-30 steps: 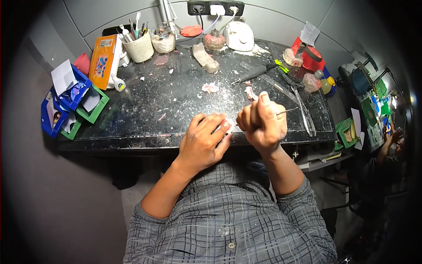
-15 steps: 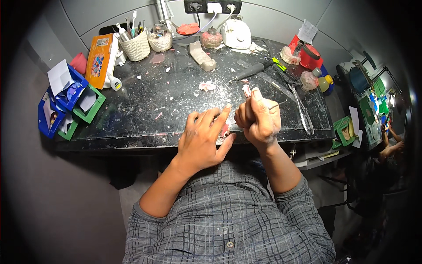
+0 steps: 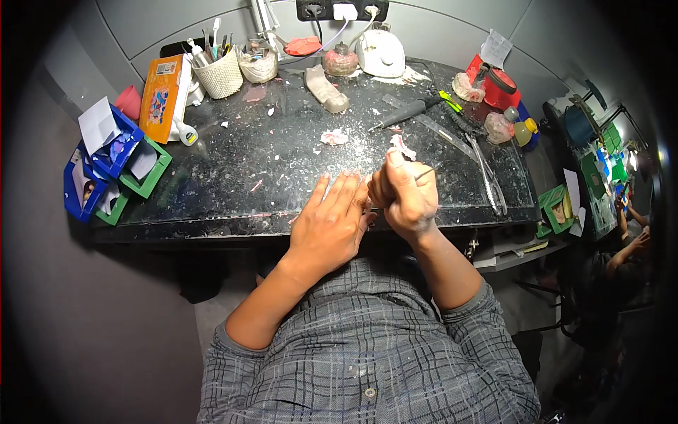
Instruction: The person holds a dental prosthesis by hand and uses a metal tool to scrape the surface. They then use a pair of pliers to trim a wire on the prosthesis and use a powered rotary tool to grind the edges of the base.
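Both my hands are close together at the near edge of the dark desk [image 3: 233, 169]. My left hand [image 3: 326, 225] is palm down, its fingers pressed together and its thumb tucked toward the right hand. Whatever lies beneath those fingers is hidden. Beside it my right hand [image 3: 408, 191] is closed in a fist, thumb up, around a thin metal hand tool [image 3: 425, 173]; only a short length of its shaft sticks out on the right. Just beyond the right thumb lies a pink-and-white piece [image 3: 403, 147], partly covered. A similar pinkish piece [image 3: 333, 137] rests farther left.
A dark handpiece [image 3: 401, 114], a clear ruler [image 3: 441, 134] and metal tweezers [image 3: 487, 177] lie to the right. Along the back stand a tool cup [image 3: 219, 74], a glass jar [image 3: 340, 62] and a white device [image 3: 380, 55]. Blue trays [image 3: 116, 152] are stacked left. Scraps and dust litter the desk.
My left fingers have come together, covering the reddish thing that showed beside the thumb. My right fist has moved slightly left and nearer, uncovering more of the pink-and-white piece.
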`<state>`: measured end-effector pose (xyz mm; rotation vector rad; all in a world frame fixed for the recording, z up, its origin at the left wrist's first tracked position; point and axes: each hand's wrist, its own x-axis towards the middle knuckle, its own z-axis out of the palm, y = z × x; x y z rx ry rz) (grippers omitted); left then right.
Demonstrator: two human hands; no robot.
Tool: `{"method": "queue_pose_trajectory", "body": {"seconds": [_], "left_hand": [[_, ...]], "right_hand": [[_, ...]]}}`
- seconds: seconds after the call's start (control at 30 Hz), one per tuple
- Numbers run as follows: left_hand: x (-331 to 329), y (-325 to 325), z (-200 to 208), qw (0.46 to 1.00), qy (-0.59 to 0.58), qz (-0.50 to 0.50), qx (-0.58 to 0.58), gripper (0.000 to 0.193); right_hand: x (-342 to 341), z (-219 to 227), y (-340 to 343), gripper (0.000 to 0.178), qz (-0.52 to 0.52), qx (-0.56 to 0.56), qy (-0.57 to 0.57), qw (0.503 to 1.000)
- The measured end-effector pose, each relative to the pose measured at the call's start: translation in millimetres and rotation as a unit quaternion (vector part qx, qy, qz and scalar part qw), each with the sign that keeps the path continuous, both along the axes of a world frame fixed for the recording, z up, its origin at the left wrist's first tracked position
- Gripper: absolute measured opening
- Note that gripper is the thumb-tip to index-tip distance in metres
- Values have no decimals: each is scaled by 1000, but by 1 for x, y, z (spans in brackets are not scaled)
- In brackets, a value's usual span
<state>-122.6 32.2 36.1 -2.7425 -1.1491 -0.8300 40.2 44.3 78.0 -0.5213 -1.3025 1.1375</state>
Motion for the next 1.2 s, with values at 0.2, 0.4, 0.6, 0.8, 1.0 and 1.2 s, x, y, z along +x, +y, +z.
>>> {"method": "queue_pose_trajectory", "body": {"seconds": [0.2, 0.4, 0.6, 0.8, 1.0, 1.2], "left_hand": [[-1, 2, -4, 1000, 4, -6, 10, 54], [-1, 2, -2, 1000, -17, -13, -2, 47], [-1, 2, -3, 1000, -11, -9, 2, 53], [-1, 2, -2, 1000, -19, -10, 5, 51], [0, 2, -1, 1000, -20, -9, 2, 50], [-1, 3, -1, 1000, -17, -18, -1, 45]], "right_hand": [[-2, -14, 3, 53, -18, -72, -7, 997], [-4, -9, 6, 48, 7, -2, 64, 998], [-3, 3, 1, 48, 4, -19, 69, 997], [-2, 5, -1, 51, 12, -26, 93, 995], [-3, 12, -2, 52, 21, -27, 124, 992], [-8, -1, 0, 49, -14, -26, 53, 998]]}}
